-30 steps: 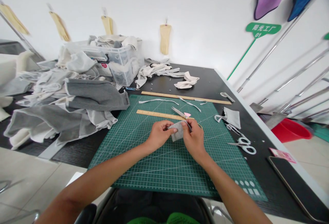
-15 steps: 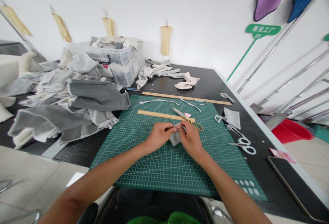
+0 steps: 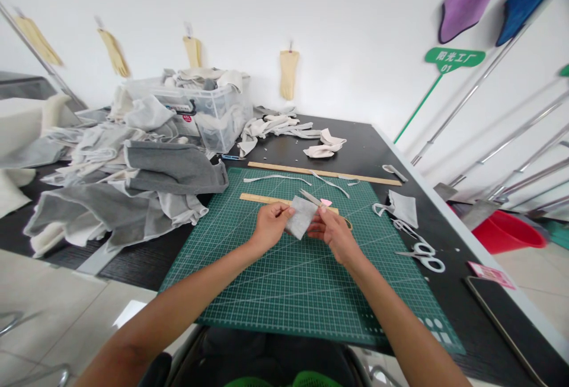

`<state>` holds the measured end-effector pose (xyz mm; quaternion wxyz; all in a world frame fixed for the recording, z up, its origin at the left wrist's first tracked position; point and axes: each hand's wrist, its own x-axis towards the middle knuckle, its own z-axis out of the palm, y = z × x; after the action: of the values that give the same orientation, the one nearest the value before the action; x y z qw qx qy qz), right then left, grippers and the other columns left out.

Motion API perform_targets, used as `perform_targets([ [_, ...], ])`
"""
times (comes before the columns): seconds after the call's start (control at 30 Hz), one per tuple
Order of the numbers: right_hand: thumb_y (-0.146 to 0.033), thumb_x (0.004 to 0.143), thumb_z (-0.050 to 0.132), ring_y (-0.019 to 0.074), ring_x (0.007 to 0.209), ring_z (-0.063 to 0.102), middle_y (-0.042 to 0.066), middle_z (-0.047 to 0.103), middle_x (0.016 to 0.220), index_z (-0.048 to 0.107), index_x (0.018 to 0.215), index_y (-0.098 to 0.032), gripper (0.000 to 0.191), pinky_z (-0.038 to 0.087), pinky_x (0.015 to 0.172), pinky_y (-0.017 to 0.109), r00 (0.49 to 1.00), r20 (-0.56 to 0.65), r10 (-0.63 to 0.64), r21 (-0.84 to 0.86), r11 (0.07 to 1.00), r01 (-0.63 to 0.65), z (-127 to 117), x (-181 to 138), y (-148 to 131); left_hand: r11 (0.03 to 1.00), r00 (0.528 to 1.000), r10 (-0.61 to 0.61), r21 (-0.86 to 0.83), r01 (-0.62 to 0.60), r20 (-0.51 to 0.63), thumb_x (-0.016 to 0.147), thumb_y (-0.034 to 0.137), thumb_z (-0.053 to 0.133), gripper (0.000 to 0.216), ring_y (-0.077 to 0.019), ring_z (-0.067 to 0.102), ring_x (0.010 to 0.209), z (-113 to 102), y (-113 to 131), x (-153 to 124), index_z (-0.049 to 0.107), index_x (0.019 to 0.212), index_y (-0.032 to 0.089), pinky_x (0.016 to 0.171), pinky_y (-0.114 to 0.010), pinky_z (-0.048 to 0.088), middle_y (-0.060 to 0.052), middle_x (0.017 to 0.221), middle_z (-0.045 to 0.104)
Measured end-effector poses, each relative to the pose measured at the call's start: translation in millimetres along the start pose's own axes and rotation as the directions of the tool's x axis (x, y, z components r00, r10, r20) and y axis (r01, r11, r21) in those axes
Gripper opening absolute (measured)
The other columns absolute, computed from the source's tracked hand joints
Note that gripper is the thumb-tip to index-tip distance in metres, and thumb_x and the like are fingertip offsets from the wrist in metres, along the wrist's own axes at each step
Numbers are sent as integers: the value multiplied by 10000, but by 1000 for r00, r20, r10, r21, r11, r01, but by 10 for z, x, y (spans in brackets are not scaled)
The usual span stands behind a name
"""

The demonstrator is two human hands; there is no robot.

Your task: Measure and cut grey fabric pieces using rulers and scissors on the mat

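Observation:
My left hand and my right hand together pinch a small grey piece of fabric, held flat just above the green cutting mat. Each hand grips one side edge of the piece. Right behind it lie a short wooden ruler, gold-handled scissors partly hidden by my right hand, and a small pink scrap.
A heap of grey and white cloth covers the table's left side, with a clear plastic bin behind it. A long wooden ruler, fabric strips, white scissors and a grey cloth piece lie around the mat. A dark tablet sits at the right edge.
The crumpled grey piece has been opened out flat between both hands and lifted slightly up and away from me. The camera has tilted a little.

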<state>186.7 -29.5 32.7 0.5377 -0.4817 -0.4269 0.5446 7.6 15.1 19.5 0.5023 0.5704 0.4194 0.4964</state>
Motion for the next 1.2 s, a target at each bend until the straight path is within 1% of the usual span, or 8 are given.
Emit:
perform_targets([
  [0.1, -611, 862, 654, 175, 627, 660, 27, 692, 761, 643, 858, -203, 409, 574, 636, 342, 994, 86, 73, 14, 997, -74, 74, -28, 66, 1000, 1000, 23, 14, -23, -16, 840, 433, 669, 291, -112, 546, 560, -8, 20, -9, 677, 780, 148, 505, -213, 449, 11, 654, 628],
  [0.23, -574, 903, 611, 169, 584, 585, -5, 654, 705, 626, 832, -211, 370, 500, 559, 302, 995, -8, -100, -143, 985, 98, 166, -69, 184, 998, 1000, 16, 53, -17, 11, 859, 436, 651, 291, -119, 565, 539, 21, 31, -55, 679, 794, 154, 487, -222, 475, 11, 650, 631],
  [0.37, -509, 969, 522, 169, 545, 519, -30, 562, 600, 576, 784, -227, 342, 409, 517, 286, 945, -62, -322, -487, 836, 253, 137, -79, 219, 992, 999, 16, 125, -20, 28, 870, 430, 643, 269, -117, 574, 526, 37, 27, -92, 691, 814, 171, 456, -211, 474, 22, 653, 623],
  [0.5, -443, 979, 513, 186, 635, 538, 10, 629, 739, 570, 876, -231, 243, 420, 579, 302, 889, -54, -454, -639, 700, 319, 97, -89, 208, 986, 999, 36, 160, -42, 37, 882, 425, 633, 252, -111, 576, 522, 41, 36, -118, 699, 832, 187, 445, -204, 473, 27, 678, 630],
  [0.7, -539, 946, 549, 171, 556, 556, 3, 644, 750, 608, 1039, -215, 343, 450, 501, 293, 978, -39, -204, -343, 922, 179, 117, -58, 208, 997, 998, 47, 66, -49, 32, 873, 429, 644, 263, -120, 583, 520, 55, 27, -108, 673, 826, 172, 464, -237, 514, 18, 685, 626],
  [0.83, -557, 947, 542, 152, 518, 494, -24, 569, 653, 583, 825, -220, 360, 411, 477, 278, 986, -18, -167, -277, 948, 156, 116, -36, 210, 1000, 999, 0, 26, -2, 40, 864, 436, 650, 266, -128, 596, 507, 63, 13, -85, 659, 839, 172, 449, -249, 520, 18, 677, 638],
  [1.0, -461, 990, 511, 188, 687, 568, 19, 652, 792, 601, 903, -213, 277, 442, 610, 303, 916, -21, -401, -597, 740, 310, 113, -81, 176, 1000, 999, -18, -12, 18, 40, 840, 439, 672, 279, -119, 583, 468, 66, 29, -75, 643, 803, 165, 423, -242, 514, 27, 634, 618],
  [1.2, -480, 1015, 450, 220, 599, 613, -8, 640, 684, 547, 1200, -211, 340, 457, 595, 341, 881, -10, -474, -778, 558, 291, 19, -149, 110, 992, 997, -67, -106, 70, 27, 796, 485, 722, 346, -121, 575, 423, 57, 57, -46, 633, 804, 150, 366, -230, 486, 27, 587, 618],
])
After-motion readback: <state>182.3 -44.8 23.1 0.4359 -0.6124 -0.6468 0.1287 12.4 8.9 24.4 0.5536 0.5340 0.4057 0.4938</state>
